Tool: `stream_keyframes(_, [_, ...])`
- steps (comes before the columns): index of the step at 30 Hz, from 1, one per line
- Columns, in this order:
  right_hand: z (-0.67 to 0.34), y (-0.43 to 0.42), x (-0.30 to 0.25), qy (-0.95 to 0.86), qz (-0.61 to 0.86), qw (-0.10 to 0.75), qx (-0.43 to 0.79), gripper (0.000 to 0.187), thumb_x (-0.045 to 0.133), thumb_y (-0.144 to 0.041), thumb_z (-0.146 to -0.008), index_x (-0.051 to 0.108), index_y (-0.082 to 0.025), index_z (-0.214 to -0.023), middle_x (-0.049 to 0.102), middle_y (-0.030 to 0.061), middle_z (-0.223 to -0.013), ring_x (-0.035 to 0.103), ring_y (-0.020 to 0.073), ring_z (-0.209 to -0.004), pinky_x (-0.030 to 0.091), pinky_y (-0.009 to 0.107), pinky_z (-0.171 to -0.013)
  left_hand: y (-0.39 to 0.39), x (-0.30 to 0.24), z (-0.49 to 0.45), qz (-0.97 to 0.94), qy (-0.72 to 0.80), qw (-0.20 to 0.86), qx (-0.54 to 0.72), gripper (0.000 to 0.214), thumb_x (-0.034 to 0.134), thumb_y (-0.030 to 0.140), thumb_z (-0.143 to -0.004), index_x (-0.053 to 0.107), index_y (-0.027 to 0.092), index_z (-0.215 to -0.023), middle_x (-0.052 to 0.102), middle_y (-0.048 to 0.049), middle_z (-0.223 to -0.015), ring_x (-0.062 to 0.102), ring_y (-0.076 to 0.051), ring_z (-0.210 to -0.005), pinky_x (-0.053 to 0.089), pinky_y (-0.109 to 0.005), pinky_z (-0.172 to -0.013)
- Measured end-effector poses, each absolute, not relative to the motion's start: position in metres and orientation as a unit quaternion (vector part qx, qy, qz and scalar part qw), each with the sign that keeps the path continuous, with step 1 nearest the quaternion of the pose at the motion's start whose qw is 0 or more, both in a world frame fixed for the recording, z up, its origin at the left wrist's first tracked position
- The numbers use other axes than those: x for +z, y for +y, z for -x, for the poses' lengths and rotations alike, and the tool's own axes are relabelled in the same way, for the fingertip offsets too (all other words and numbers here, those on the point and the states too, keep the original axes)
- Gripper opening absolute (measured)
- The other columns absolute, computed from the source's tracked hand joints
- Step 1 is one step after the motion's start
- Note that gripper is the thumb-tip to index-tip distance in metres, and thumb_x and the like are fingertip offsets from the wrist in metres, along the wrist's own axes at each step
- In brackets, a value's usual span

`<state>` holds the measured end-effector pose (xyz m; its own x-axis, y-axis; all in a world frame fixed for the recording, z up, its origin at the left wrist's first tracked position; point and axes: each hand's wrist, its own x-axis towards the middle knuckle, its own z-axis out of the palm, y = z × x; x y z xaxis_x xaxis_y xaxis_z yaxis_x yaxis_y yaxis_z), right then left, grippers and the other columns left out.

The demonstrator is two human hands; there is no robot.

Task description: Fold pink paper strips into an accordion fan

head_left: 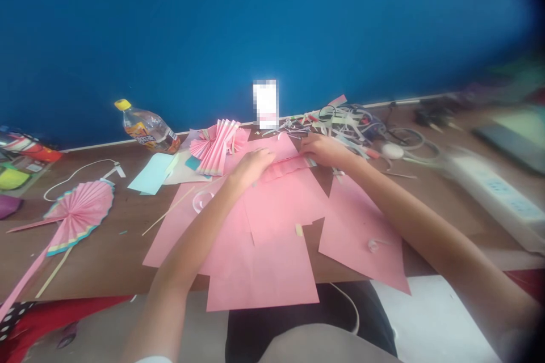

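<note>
Pleated pink paper sheet (283, 160) pinched at both ends by left hand (251, 167) and right hand (326, 150) on counter (114, 232); folded fan (80, 212) well apart.

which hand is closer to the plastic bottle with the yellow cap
Left. The left hand is on the folded pink paper, right of the bottle, with a pleated pink fan between them. The right hand is farther right, at the paper's other end.
</note>
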<state>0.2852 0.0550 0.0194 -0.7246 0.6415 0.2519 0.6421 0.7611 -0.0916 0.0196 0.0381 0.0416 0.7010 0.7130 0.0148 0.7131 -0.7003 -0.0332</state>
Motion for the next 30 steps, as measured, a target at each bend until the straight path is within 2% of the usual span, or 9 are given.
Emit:
stream_keyframes(8, [-0.283, 0.047, 0.025, -0.918, 0.385, 0.095, -0.014, 0.029, 0.043, -0.009, -0.085, 0.071, -0.017, -0.087, 0.067, 0.0089, -0.094, 0.058, 0.0199, -0.086, 0.036, 0.028, -0.069, 0.025, 0.047, -0.019, 0.905, -0.422, 0.013, 0.055, 0.029, 0.037, -0.003, -0.078, 0.056, 0.016, -0.089, 0.061, -0.0099, -0.096, 0.057, -0.021, -0.086, 0.040, -0.030, -0.071])
stream_keyframes(14, [-0.283, 0.046, 0.027, -0.917, 0.395, 0.062, -0.007, 0.028, 0.046, -0.010, -0.084, 0.071, -0.017, -0.092, 0.068, 0.0078, -0.097, 0.060, 0.0187, -0.085, 0.036, 0.028, -0.067, 0.033, 0.044, -0.015, 0.907, -0.417, -0.029, 0.041, 0.028, 0.037, -0.003, -0.075, 0.054, 0.017, -0.084, 0.061, -0.0079, -0.093, 0.057, -0.020, -0.084, 0.040, -0.029, -0.073])
stream_keyframes(20, [-0.284, 0.046, 0.029, -0.914, 0.400, 0.067, 0.014, 0.030, 0.045, -0.010, -0.084, 0.072, -0.018, -0.094, 0.069, 0.0073, -0.099, 0.061, 0.0188, -0.086, 0.038, 0.028, -0.068, 0.043, 0.042, -0.007, 0.903, -0.420, -0.073, 0.051, 0.028, 0.044, -0.001, -0.068, 0.055, 0.018, -0.084, 0.061, -0.0058, -0.092, 0.057, -0.019, -0.084, 0.041, -0.028, -0.072])
stream_keyframes(25, [-0.284, 0.047, 0.030, -0.919, 0.386, 0.077, 0.028, 0.031, 0.043, -0.009, -0.083, 0.072, -0.017, -0.091, 0.069, 0.0081, -0.099, 0.061, 0.0191, -0.088, 0.040, 0.028, -0.071, 0.046, 0.041, -0.004, 0.896, -0.431, -0.096, 0.036, 0.031, 0.046, 0.000, -0.068, 0.058, 0.017, -0.091, 0.062, -0.0079, -0.103, 0.058, -0.019, -0.093, 0.043, -0.027, -0.079])
stream_keyframes(30, [-0.283, 0.045, 0.031, -0.919, 0.388, 0.065, 0.032, 0.033, 0.043, -0.005, -0.081, 0.073, -0.017, -0.089, 0.069, 0.0078, -0.098, 0.060, 0.0182, -0.083, 0.039, 0.027, -0.069, 0.049, 0.041, -0.002, 0.887, -0.442, -0.126, 0.035, 0.029, 0.048, 0.001, -0.069, 0.060, 0.017, -0.089, 0.064, -0.0065, -0.097, 0.059, -0.019, -0.090, 0.044, -0.027, -0.077])
